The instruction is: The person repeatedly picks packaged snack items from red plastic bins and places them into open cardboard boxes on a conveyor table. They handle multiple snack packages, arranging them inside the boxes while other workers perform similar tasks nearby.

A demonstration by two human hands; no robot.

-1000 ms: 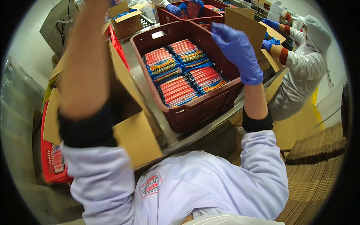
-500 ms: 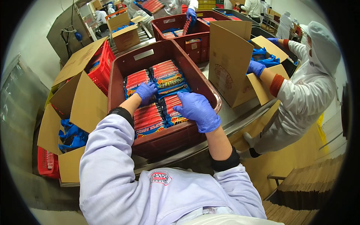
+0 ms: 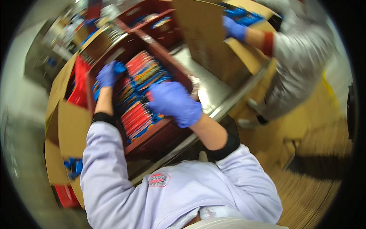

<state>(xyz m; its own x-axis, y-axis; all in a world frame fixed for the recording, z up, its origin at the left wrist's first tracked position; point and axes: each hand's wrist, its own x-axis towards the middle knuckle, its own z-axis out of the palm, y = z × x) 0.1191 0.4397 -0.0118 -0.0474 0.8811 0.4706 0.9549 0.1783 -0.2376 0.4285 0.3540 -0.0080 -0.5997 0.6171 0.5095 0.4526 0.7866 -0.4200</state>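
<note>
Metal tabletop (image 3: 213, 84), one maroon crate (image 3: 157, 138) upon it, at least three red-and-blue packages (image 3: 135, 120) inside, left hand (image 3: 106, 74) at crate's left side, right hand (image 3: 176, 104) over the packages' right side, finger closure of both indeterminable through blur.

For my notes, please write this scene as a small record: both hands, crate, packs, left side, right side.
Left hand: gloved, at packs in the crate's left part; grip unclear
Right hand: gloved, at the right part; grip blurred
Crate: dark red, on metal table
Packs: red and blue
Left side: open carton, blue contents
Right side: co-worker's gloved hand at another carton
</note>
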